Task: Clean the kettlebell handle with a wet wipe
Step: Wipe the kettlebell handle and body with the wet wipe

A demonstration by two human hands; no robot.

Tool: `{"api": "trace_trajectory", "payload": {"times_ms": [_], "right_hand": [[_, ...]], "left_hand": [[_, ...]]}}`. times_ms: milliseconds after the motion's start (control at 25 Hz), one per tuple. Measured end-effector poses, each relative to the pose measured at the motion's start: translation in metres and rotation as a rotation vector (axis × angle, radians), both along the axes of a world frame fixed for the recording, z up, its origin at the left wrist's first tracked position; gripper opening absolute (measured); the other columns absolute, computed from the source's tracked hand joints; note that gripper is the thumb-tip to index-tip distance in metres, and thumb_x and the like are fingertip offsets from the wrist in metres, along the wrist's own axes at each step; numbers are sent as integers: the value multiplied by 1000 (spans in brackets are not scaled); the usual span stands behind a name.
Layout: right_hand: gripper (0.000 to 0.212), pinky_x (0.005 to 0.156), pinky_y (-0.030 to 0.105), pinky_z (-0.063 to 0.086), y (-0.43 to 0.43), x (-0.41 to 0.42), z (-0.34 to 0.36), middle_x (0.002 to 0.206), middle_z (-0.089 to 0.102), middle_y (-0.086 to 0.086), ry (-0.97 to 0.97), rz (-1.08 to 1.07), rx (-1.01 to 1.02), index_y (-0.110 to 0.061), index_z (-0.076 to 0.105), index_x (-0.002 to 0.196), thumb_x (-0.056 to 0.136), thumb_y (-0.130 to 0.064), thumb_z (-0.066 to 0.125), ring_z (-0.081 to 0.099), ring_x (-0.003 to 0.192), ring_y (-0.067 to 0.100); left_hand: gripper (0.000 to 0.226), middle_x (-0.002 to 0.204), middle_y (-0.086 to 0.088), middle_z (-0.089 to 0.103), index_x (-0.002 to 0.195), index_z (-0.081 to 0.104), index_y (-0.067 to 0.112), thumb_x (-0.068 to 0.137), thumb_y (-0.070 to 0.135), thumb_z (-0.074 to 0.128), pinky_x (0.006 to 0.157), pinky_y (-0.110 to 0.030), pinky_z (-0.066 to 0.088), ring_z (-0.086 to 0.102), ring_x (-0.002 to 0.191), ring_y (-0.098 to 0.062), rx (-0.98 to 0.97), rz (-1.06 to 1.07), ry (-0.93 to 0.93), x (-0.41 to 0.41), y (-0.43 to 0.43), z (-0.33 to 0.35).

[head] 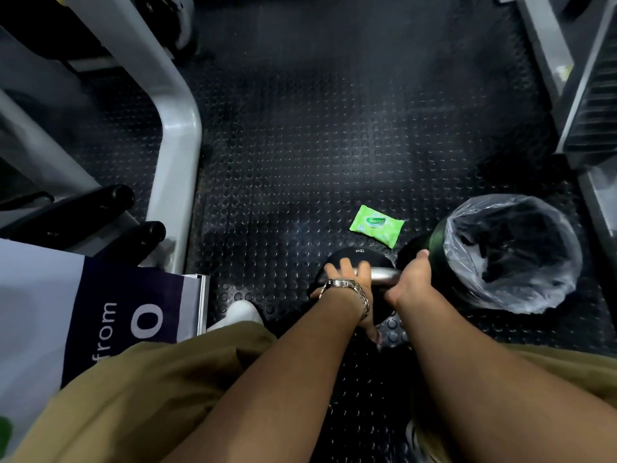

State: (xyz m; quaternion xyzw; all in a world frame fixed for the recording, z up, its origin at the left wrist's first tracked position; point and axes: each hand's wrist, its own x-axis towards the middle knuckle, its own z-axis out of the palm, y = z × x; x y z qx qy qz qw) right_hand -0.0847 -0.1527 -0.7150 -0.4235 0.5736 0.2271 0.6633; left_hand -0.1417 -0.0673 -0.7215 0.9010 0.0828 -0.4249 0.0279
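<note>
Black studded rubber floor (300,135) lies under us; on it stands the black kettlebell (354,259), just in front of our knees, its silver handle (384,275) running between our hands; our left hand (350,282), a metal watch (347,289) on its wrist, lies over the handle's left end with fingers spread, so we cannot tell whether it grips; our right hand (412,279) closes around the handle's right end; a green wet wipe pack (377,225) lies flat just beyond the kettlebell; beside it on the right stands a bin (507,252) lined with clear plastic, touching or nearly touching the kettlebell; a grey machine frame (177,145) stands to our left.
</note>
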Motion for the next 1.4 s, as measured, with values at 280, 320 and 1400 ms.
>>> {"api": "trace_trajectory", "payload": {"times_ms": [280, 320, 1400], "right_hand": [[69, 90, 50, 53, 11, -5, 8, 133, 57, 7, 45, -93, -31, -16, 53, 130, 91, -72, 50, 61, 105, 34], [71, 83, 52, 56, 16, -7, 12, 132, 56, 6, 55, -101, -22, -16, 52, 128, 88, -74, 53, 62, 100, 35], [99, 81, 50, 55, 19, -24, -4, 126, 62, 8, 60, -85, -9, -20, 54, 134, 61, -88, 58, 66, 97, 37]], "left_hand": [[142, 136, -13, 19, 141, 12, 24, 34, 65, 96, 99, -64, 46, 22, 133, -43, 3, 26, 18, -3, 1, 0], [136, 138, -12, 18, 143, 11, 25, 42, 56, 97, 101, -64, 45, 22, 135, -43, -8, 51, 13, -4, 1, 1], [124, 138, -13, 26, 141, 20, 21, 50, 54, 97, 102, -56, 47, 32, 129, -40, -26, -32, 5, -8, 6, 28]]}}
